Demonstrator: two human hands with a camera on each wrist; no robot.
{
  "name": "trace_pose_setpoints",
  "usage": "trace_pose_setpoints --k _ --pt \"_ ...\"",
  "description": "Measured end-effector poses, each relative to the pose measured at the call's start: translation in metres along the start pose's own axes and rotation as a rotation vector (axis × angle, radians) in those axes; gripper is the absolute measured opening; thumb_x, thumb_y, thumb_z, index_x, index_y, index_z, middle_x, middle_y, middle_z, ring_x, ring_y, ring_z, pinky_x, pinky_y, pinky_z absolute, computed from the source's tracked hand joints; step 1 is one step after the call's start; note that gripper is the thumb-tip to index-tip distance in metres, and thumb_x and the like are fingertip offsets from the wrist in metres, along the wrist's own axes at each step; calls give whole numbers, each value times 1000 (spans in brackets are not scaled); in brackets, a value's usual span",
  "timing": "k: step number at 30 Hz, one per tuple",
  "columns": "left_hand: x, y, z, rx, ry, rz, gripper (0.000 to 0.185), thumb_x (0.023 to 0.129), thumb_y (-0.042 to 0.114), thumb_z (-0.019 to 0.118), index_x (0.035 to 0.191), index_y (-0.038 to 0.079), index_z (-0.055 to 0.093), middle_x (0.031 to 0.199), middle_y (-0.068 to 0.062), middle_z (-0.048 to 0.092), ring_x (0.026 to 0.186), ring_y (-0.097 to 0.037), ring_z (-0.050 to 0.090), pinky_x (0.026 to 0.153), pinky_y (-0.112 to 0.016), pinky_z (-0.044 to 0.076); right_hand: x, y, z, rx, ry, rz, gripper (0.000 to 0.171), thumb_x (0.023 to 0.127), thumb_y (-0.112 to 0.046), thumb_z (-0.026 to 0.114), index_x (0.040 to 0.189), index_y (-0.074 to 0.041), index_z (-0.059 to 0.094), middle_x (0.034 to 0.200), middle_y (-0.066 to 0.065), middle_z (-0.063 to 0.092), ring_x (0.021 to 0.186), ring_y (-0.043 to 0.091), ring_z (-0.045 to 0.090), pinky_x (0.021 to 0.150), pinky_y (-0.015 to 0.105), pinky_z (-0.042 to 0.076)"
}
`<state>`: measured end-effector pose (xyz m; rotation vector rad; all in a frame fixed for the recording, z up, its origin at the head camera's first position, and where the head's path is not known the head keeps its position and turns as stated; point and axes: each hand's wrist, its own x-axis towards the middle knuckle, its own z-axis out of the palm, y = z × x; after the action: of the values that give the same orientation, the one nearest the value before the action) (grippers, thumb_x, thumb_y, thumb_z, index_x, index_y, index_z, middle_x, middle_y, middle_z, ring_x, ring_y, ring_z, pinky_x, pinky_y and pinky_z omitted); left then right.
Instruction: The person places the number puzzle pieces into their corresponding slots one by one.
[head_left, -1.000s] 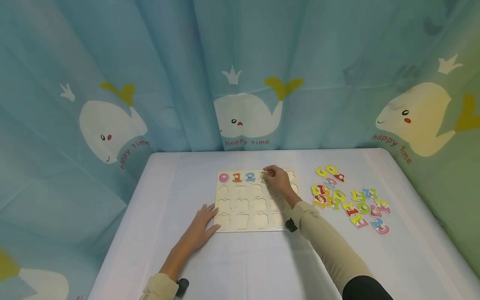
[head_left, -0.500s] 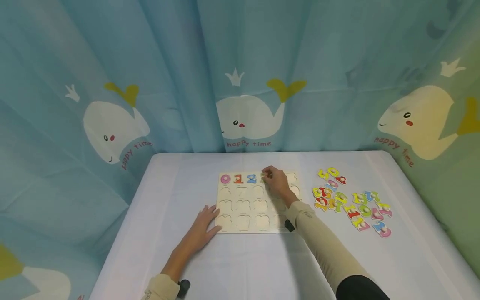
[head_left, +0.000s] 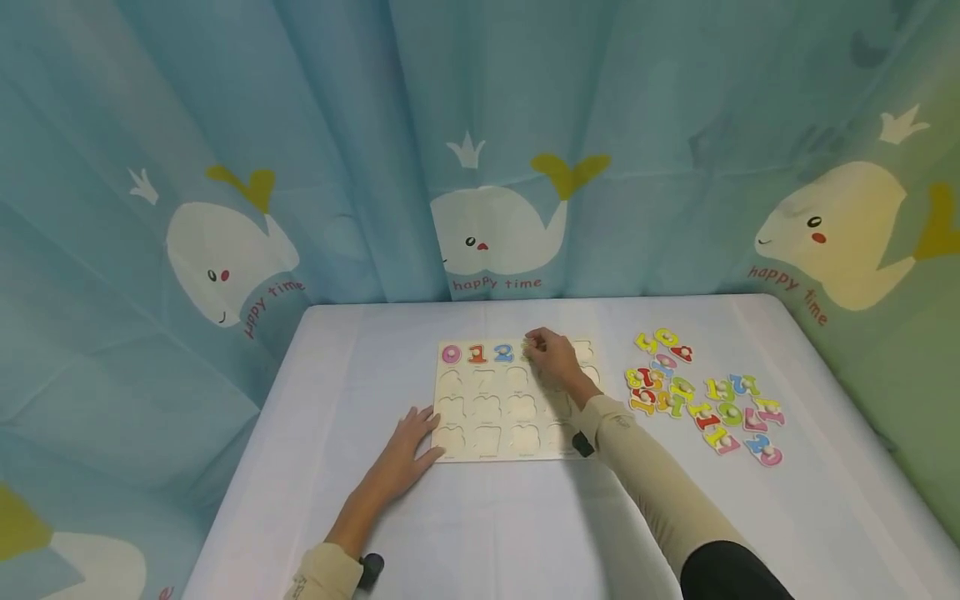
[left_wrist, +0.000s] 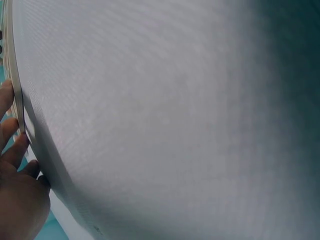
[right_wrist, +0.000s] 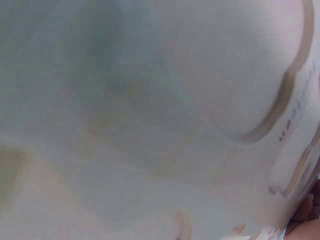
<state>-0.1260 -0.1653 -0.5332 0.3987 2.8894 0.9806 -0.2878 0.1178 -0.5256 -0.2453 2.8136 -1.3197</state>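
A wooden number puzzle board (head_left: pixel 501 392) lies on the white table. Pieces 0 (head_left: pixel 450 354), 1 (head_left: pixel 477 354) and 2 (head_left: pixel 503 353) sit in its top row. My right hand (head_left: pixel 551 354) is over the fourth slot of that row, fingers curled down onto a number piece that they almost wholly hide. My left hand (head_left: pixel 408 446) lies flat on the table, fingertips against the board's lower left edge (left_wrist: pixel 15 100). The right wrist view is a blurred close-up of the board's empty cut-outs (right_wrist: pixel 280 100).
Several loose coloured number pieces (head_left: pixel 701 396) are scattered on the table to the right of the board. Blue whale-print curtains (head_left: pixel 495 167) close in the table at the back and both sides. The table's near part is bare white cloth (head_left: pixel 510 517).
My right hand stays at the fourth top slot; the green piece that showed under its fingers a second ago is now nearly covered. My left hand has not moved.
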Motion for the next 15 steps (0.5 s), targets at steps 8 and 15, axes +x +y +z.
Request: trace_pose_setpoints --k 8,15 --pt "5 2 -2 10 -1 6 53 90 23 63 135 -1 48 145 -14 38 138 -36 20 112 -48 15 0 5 -13 74 1 -30 34 95 -17 58 124 1 55 104 15 62 97 30 61 80 43 51" --pt "1 0 1 0 0 4 53 89 22 64 134 -1 49 144 -16 39 137 -37 21 111 -49 16 -13 13 -31 80 17 -13 34 95 -17 57 124 2 55 104 16 61 99 32 59 80 45 50"
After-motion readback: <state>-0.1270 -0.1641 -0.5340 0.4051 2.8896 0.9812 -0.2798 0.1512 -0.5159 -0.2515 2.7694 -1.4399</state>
